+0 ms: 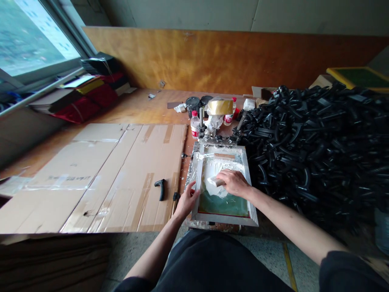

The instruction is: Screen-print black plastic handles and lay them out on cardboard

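A metal-framed printing screen (252, 209) lies in front of me, its green mesh (223, 206) partly covered with thick white ink (220, 165). My right hand (234, 182) is closed around a pale, ink-smeared squeegee (216, 181), which rests in the white ink, tilted. At the screen's left side, my left hand (187, 199) grips the frame's edge with thumb and fingers; the undersides of the fingers are hidden. Clamps (219, 140) hold the far end of the screen. One black curved plastic part (161, 189) lies on the cardboard (115, 174) to the left.
A large heap of black plastic parts (294, 142) rises on the right. Behind the screen stand bottles with red caps (195, 125), black tubs (193, 106) and a roll of tape (220, 107). Bundled stacks (97, 95) sit by the window. A wooden board (212, 61) closes the back.
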